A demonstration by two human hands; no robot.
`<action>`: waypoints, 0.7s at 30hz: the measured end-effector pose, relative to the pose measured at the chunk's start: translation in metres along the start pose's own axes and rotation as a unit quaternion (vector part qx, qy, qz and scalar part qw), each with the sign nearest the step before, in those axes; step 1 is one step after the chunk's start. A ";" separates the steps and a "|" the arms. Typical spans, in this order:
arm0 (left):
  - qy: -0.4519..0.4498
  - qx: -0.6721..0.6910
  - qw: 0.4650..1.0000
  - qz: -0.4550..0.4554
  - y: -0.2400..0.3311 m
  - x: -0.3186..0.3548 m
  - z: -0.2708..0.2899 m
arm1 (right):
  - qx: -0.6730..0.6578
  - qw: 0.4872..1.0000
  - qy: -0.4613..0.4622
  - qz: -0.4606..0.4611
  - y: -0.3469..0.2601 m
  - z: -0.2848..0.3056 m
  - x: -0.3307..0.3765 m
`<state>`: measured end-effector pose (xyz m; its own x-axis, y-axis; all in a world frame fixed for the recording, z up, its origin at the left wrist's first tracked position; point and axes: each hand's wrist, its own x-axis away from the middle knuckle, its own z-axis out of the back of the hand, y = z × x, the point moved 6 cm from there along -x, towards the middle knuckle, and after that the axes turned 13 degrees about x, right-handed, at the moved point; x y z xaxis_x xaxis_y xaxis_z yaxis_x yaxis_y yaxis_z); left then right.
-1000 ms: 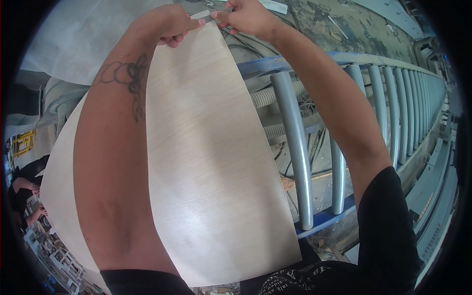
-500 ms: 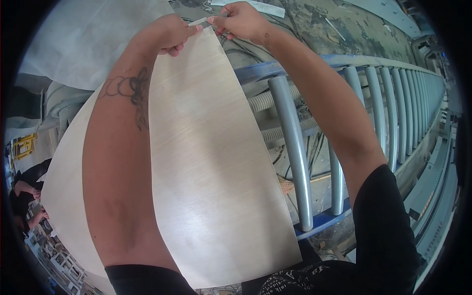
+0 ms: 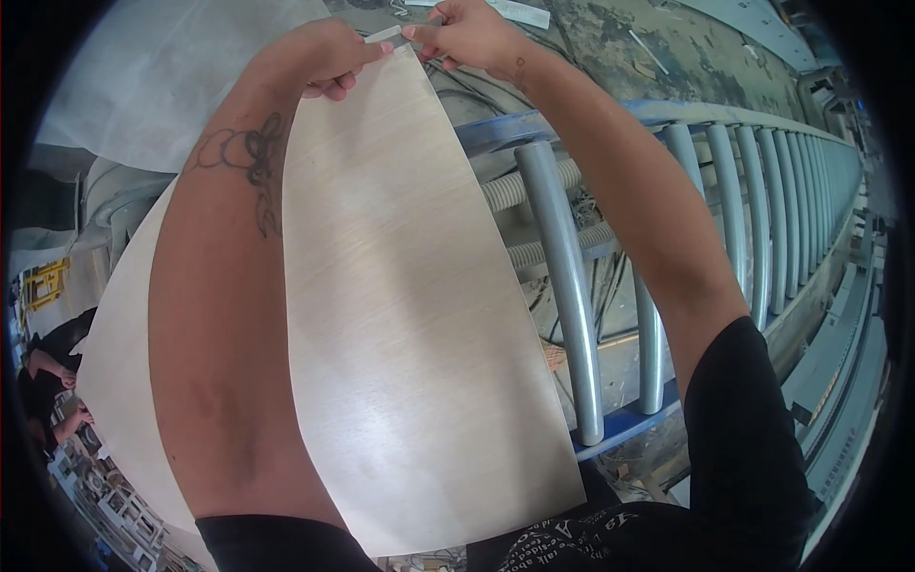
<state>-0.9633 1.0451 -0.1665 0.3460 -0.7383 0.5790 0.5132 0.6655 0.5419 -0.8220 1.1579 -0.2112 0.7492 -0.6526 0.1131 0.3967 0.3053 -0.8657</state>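
A large pale wood-grain sheet (image 3: 400, 286) stretches from near my body to a narrow far end. My left hand (image 3: 329, 59) is closed at that end, thumb on top and fingers curled at the left edge. Just beyond the thumb lies a short, thin pale strip (image 3: 384, 35), like tape, across the sheet's far edge. My right hand (image 3: 474, 38) is beside the sheet's far right corner, thumb and forefinger pinched at the strip's right end. Its other fingers are partly hidden, and the exact grip is too small to tell.
A roller conveyor (image 3: 562, 296) with a blue frame runs along the right. Ribbed hoses (image 3: 534, 255) and cables show beneath it. Translucent sheeting (image 3: 181, 76) covers something at the far left. Another person's hands (image 3: 81, 405) are at the left rim. Grey metal profiles (image 3: 843, 381) lie far right.
Both hands and the strip have shifted very slightly away from me. My left forearm has moved a little to the left. Both hands keep the same closed pose.
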 end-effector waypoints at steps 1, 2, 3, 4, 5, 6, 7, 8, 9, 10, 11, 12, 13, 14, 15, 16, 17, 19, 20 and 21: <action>0.001 0.000 1.000 0.002 -0.002 0.000 0.000 | -0.001 1.000 -0.002 0.001 -0.003 -0.002 0.001; -0.002 -0.001 1.000 -0.003 0.000 -0.001 -0.002 | -0.001 1.000 -0.005 0.003 -0.001 -0.001 0.001; -0.005 -0.003 1.000 -0.008 0.002 -0.002 -0.003 | -0.001 1.000 -0.008 0.006 0.001 0.000 0.000; -0.005 -0.002 1.000 -0.009 0.003 -0.003 -0.003 | 0.000 1.000 -0.007 0.006 0.003 0.002 0.000; -0.005 -0.007 1.000 -0.006 0.003 -0.003 -0.003 | 0.010 1.000 -0.005 0.006 0.001 0.002 0.001; -0.005 -0.011 1.000 -0.002 0.002 -0.003 -0.003 | 0.020 1.000 -0.003 0.006 0.000 0.003 0.001; -0.005 -0.012 1.000 -0.001 0.001 -0.003 -0.002 | 0.019 1.000 -0.003 0.006 -0.002 0.002 0.001; -0.006 -0.005 1.000 -0.004 0.002 -0.002 -0.002 | 0.027 1.000 -0.009 0.008 -0.002 0.003 0.001; -0.006 0.001 1.000 -0.008 0.004 0.000 -0.003 | 0.035 0.999 -0.015 0.011 -0.002 0.003 0.000; -0.007 0.002 1.000 -0.009 0.006 0.001 -0.003 | 0.036 0.999 -0.015 0.010 -0.001 0.003 0.001; -0.008 0.006 1.000 -0.001 0.006 0.003 -0.003 | 0.031 0.999 -0.016 0.002 -0.001 0.003 0.001; -0.009 0.009 1.000 0.007 0.007 0.004 -0.004 | 0.025 1.000 -0.017 -0.007 -0.001 0.003 0.002; -0.010 0.010 1.000 0.006 0.009 0.005 -0.005 | 0.026 0.999 -0.017 -0.008 -0.001 0.004 0.003; -0.009 0.006 1.000 0.006 0.008 0.006 -0.004 | 0.031 0.999 -0.017 -0.011 -0.002 0.004 0.004; -0.007 0.002 1.000 0.007 0.007 0.007 -0.002 | 0.036 0.999 -0.017 -0.015 -0.004 0.003 0.004; -0.007 0.001 1.000 0.009 0.006 0.008 -0.001 | 0.034 0.999 -0.018 -0.014 -0.006 0.001 0.005; -0.008 -0.006 1.000 0.011 0.005 0.008 -0.001 | 0.018 1.000 -0.014 -0.016 -0.004 -0.001 0.005; -0.008 -0.013 1.000 0.015 0.002 0.009 0.001 | 0.000 1.000 -0.011 -0.016 -0.003 -0.005 0.004; -0.009 -0.020 1.000 0.016 0.001 0.010 0.001 | 0.006 1.000 -0.015 -0.007 -0.004 -0.008 0.004; -0.011 -0.024 1.000 0.012 0.003 0.009 0.000 | 0.016 1.000 -0.016 0.002 0.002 -0.005 0.001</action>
<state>-0.9586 1.0406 -0.1590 0.3426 -0.7189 0.6048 0.5421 0.6770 0.4977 -0.8230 1.1543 -0.2151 0.7670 -0.6291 0.1264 0.4104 0.3295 -0.8503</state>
